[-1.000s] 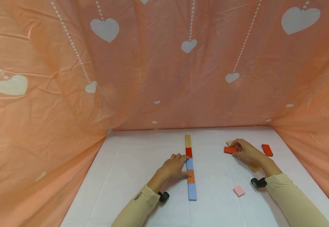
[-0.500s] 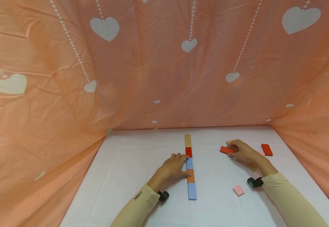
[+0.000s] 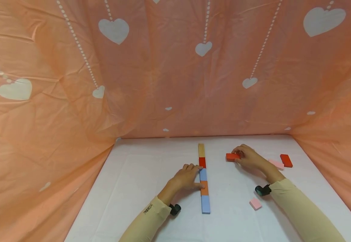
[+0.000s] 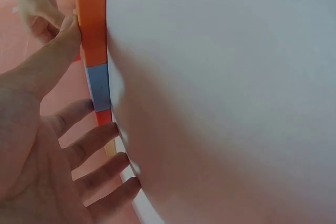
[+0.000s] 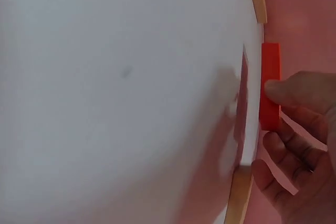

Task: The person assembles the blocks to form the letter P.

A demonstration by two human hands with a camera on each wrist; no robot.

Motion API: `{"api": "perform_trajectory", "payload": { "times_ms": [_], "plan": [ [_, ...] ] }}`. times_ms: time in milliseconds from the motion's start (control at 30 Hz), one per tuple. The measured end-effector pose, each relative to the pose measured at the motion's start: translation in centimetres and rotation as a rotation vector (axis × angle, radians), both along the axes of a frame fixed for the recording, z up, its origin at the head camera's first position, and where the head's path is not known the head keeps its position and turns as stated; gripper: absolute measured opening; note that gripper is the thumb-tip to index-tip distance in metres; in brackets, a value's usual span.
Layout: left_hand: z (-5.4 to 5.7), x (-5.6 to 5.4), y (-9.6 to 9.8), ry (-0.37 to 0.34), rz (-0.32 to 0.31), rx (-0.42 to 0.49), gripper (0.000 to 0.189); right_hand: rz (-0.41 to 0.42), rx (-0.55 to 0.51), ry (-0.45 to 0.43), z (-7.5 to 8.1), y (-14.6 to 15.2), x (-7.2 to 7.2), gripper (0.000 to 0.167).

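A straight row of flat blocks runs away from the person: a light blue block [image 3: 205,204], an orange block [image 3: 204,190], a second blue block [image 3: 203,174], a red block [image 3: 202,162] and a wood-coloured block [image 3: 201,150] at the far end. The left hand [image 3: 184,178] rests against the row's left side, fingers spread; its thumb touches the orange block and its index finger the second blue one. To the right of the row, the right hand [image 3: 248,158] pinches another red block [image 5: 270,61] between thumb and fingers. That block is raised, its shadow lying apart from it.
Right of the right forearm lie a long pink block [image 3: 276,164] and a red block [image 3: 286,160]. A small pink block [image 3: 255,203] lies nearer the person. The right wrist view shows a wooden block [image 5: 240,195] below the hand. An orange curtain [image 3: 175,84] borders the white table [image 3: 133,181].
The right hand has carried its red block leftward, closer to the row, and the long pink block has come into fuller view behind it. The left hand has stayed in place.
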State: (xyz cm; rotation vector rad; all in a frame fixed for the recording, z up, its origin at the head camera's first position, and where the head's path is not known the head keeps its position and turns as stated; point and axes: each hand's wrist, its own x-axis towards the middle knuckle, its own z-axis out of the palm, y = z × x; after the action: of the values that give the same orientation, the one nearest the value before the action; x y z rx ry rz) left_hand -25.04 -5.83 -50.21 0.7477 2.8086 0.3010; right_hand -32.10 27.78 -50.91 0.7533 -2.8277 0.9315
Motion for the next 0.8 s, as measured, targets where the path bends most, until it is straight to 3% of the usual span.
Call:
{"api": "perform_trajectory", "payload": {
  "times_ms": [200, 800],
  "plan": [
    [0.2, 0.0, 0.0, -0.002, 0.008, 0.001, 0.081, 0.023, -0.041, -0.003, 0.0, -2.0, -1.3, 0.025],
    [-0.2, -0.4, 0.0, 0.009, -0.001, -0.033, 0.082, -0.047, -0.089, -0.110, -0.5, -6.8, -4.7, 0.028]
  ]
}}
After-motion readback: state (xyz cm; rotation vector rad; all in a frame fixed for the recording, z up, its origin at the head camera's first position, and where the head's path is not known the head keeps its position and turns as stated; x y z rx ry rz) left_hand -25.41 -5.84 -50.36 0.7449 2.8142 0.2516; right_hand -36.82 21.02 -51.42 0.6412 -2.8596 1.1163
